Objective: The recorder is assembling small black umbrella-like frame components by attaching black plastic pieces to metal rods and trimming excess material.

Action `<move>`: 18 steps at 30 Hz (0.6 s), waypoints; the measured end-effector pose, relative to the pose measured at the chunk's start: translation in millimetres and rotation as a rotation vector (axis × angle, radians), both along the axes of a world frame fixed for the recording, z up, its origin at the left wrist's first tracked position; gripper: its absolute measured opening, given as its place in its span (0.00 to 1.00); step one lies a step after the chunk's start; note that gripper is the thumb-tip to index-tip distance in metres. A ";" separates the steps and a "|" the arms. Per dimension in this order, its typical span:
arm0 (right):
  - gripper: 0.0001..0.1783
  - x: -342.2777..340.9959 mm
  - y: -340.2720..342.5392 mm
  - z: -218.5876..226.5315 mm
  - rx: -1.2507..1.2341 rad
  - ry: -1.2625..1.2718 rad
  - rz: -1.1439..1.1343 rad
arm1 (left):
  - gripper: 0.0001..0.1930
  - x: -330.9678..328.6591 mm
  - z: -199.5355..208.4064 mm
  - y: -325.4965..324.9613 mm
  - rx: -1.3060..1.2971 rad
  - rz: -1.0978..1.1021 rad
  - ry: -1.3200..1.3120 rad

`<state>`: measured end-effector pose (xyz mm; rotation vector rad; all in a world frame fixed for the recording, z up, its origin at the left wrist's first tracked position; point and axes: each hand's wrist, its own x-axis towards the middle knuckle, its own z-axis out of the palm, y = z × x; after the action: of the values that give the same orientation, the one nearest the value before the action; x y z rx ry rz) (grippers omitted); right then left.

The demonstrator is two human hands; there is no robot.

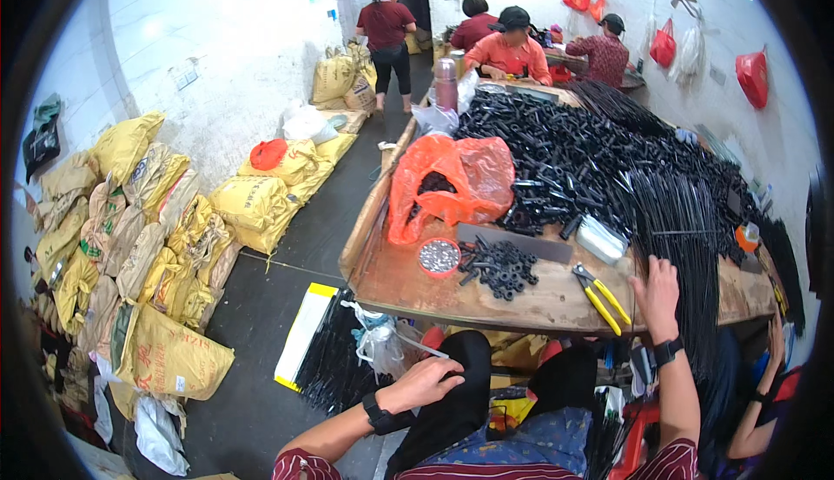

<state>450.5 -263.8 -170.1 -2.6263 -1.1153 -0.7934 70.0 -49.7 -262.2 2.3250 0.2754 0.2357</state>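
Note:
My left hand (426, 384) is above my left thigh with its fingers curled; whether anything is in them is hidden. A thin white strip (423, 345) passes just beyond its fingertips. At the table's near edge, my right hand (658, 296) lies with fingers apart, beside a bundle of long thin black rods (678, 232) that hangs over the edge. Yellow-handled pliers (601, 299) rest just left of that hand. Farther left are a heap of small black ring-shaped parts (504, 270) and a round red tub of small silvery pieces (439, 257).
An orange plastic bag (482, 176) and a large pile of short black tubes (565, 145) cover much of the wooden table (408, 287). Yellow sacks (252, 202) line the left wall. Several people are farther back; another person's arm (764, 384) shows at right.

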 end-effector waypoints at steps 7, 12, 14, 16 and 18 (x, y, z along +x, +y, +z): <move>0.25 29.9 -23.1 -26.2 -0.137 0.058 -0.163 | 0.14 23.8 8.9 -30.9 -0.017 -0.187 0.041; 0.18 24.8 -21.7 -19.2 -0.201 0.124 -0.161 | 0.14 46.6 23.1 -44.4 0.035 -0.255 0.015; 0.18 22.1 -7.6 -27.0 -0.172 0.109 -0.109 | 0.14 48.3 32.3 -50.7 0.014 -0.229 0.027; 0.17 26.4 7.9 -34.4 -0.173 0.110 -0.125 | 0.13 52.0 37.0 -53.5 -0.001 -0.216 0.037; 0.17 31.0 4.9 -36.7 -0.180 0.098 -0.153 | 0.13 58.7 35.0 -60.8 -0.018 -0.263 0.055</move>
<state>481.5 -258.9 -206.9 -2.8940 -1.0131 -0.6083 128.6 -110.5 -227.2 2.3230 -0.0026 0.0387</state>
